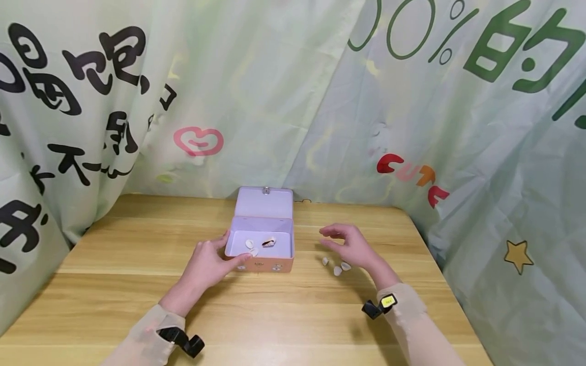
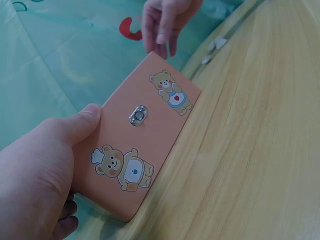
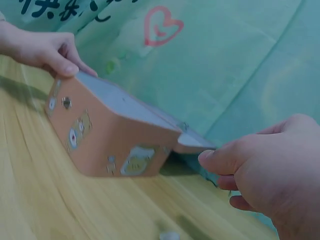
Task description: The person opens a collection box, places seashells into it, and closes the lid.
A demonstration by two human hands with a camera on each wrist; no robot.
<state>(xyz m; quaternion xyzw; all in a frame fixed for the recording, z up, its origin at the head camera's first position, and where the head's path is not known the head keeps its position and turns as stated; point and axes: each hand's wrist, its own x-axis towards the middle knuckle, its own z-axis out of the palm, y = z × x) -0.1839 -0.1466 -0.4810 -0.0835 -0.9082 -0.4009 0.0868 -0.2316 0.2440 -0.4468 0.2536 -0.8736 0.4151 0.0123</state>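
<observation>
A small tin box (image 1: pixel 261 264) stands on the table, orange-pink outside with bear pictures and a metal clasp, lilac inside. Its lid (image 1: pixel 264 202) is tipped back. Inside lie a few small white shell-like pieces (image 1: pixel 249 244) and a brown-and-white one (image 1: pixel 269 242). My left hand (image 1: pixel 208 264) grips the box's left end, thumb at the front corner and fingers along the side. To the right of the box my right hand (image 1: pixel 350 245) hovers with loosely bent fingers, and nothing shows between them. Close below it, white shell-like pieces (image 1: pixel 337 270) lie on the table.
The wooden table (image 1: pixel 284 320) reaches back to a pale green printed curtain (image 1: pixel 256 101), which hangs behind it and along both sides. Each wrist carries a small black camera (image 1: pixel 183 341). The opened lid stands close to the curtain.
</observation>
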